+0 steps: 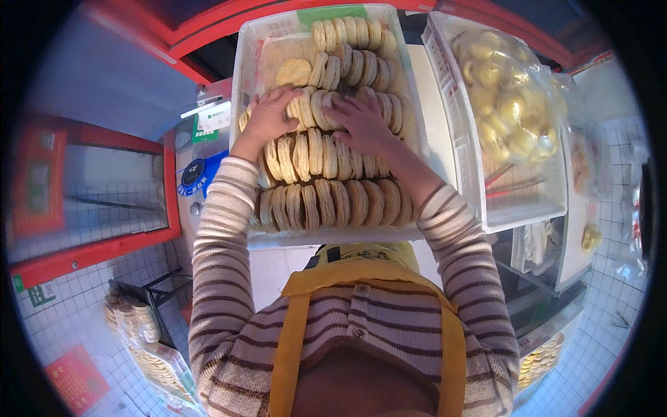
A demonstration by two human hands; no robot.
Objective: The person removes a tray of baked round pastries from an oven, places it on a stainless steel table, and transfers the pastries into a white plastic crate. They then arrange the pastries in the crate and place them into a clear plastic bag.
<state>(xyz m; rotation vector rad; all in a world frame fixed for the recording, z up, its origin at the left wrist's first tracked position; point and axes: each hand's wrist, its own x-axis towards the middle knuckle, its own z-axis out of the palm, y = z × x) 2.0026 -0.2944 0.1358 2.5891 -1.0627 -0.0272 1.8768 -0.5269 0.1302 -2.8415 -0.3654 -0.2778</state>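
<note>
In front of me a white plastic crate point(333, 238) holds rows of round, flaky flat pastries point(318, 207), most standing on edge. My left hand point(270, 115) grips the left part of the middle row point(303, 110), its thumb and fingers against the pastries. From the right, my right hand point(363, 121) has its fingers spread over the same row, touching pastries there. A short run of pastries is between the two hands. One pastry point(294, 72) lies flat beyond my left hand, on the pale crate lining. My palms hide part of the row.
To the right stands another white crate point(526, 216) with a clear bag of round golden buns point(503, 99) and red-handled tongs point(500, 177). A blue round payment device point(193, 174) and a small white sign point(213, 115) are at the left. A red frame point(208, 31) runs behind.
</note>
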